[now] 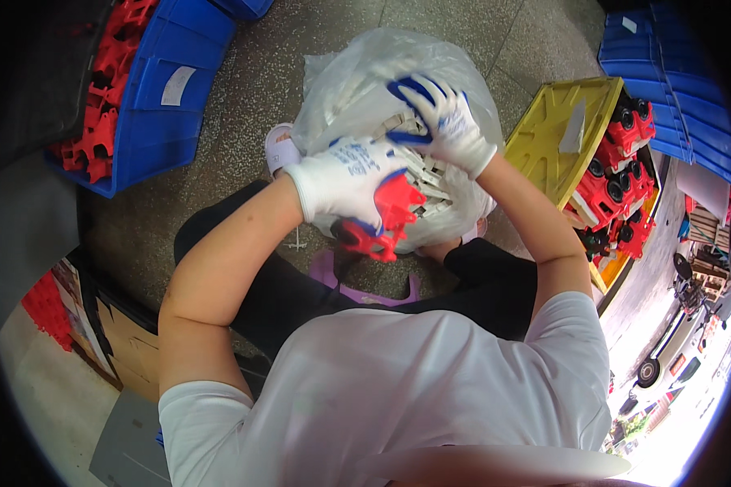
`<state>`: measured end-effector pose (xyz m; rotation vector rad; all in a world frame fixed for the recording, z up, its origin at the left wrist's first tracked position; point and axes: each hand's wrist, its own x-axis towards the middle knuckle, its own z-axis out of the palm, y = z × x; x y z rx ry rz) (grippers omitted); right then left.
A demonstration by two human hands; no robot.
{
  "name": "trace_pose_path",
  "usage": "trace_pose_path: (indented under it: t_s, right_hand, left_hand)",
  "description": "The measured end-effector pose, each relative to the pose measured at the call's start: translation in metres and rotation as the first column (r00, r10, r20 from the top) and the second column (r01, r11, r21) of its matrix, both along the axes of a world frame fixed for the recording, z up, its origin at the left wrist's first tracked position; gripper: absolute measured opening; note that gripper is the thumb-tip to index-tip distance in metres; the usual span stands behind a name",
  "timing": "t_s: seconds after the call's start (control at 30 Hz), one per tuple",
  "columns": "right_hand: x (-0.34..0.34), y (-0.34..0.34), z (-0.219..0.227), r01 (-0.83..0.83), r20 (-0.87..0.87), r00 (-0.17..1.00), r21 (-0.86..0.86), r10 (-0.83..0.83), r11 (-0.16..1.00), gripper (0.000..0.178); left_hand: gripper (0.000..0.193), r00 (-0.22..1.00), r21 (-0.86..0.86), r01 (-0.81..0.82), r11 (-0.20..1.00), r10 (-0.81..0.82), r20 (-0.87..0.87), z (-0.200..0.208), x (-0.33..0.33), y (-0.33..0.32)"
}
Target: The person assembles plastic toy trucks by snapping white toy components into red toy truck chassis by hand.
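Note:
My left hand (345,180), in a white glove with blue-coated fingers, is closed on a red plastic toy car body (396,213). A dark round part, seemingly a wheel, shows at its lower left, partly under my fingers. My right hand (448,126), gloved the same way, is over the mouth of a large clear plastic bag (345,61). Its fingers are spread and curved, with the thumb apart. Many small whitish plastic parts (430,183) lie inside the bag, just below and beside my hands. Whether my right fingertips touch any part is hard to see.
A blue bin (158,105) of red car bodies (101,138) stands at the left. To the right, a yellow crate (556,142) sits beside stacked red toy cars with black wheels (617,191). Blue bins (666,81) are behind it. A purple stool edge (365,296) shows between my legs.

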<state>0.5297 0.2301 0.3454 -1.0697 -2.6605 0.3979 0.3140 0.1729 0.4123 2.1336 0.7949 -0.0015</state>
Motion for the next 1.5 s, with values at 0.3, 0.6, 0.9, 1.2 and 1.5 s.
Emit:
trace_pose_path:
  t_s: [0.3, 0.6, 0.9, 1.2, 1.5]
  right_hand:
    - [0.105, 0.147, -0.196, 0.8, 0.401, 0.595, -0.382, -0.697, 0.463, 0.103]
    - [0.055, 0.033, -0.12, 0.086, -0.175, 0.93, -0.752, -0.324, 0.654, 0.038]
    - [0.086, -0.141, 0.033, -0.012, 0.501, 0.789, -0.568, 0.357, 0.823, 0.044]
    - [0.063, 0.064, -0.017, 0.444, 0.321, 0.86, -0.089, -0.396, 0.892, 0.057]
    - [0.023, 0.032, -0.015, 0.575, -0.146, 0.817, 0.273, -0.557, 0.771, 0.059]
  left_hand:
    - [0.077, 0.985, -0.163, 0.099, 0.982, -0.12, -0.123, -0.009, 0.007, 0.007]
    - [0.083, 0.964, -0.155, -0.032, 0.987, -0.011, -0.266, -0.019, -0.035, 0.003]
    - [0.074, 0.952, -0.179, -0.063, 0.982, 0.005, -0.308, -0.009, -0.051, 0.012]
    - [0.072, 0.968, -0.261, 0.026, 0.965, -0.09, -0.236, -0.01, -0.042, -0.004]
    - [0.08, 0.967, -0.603, -0.236, 0.762, 0.243, -0.072, -0.156, 0.008, 0.002]
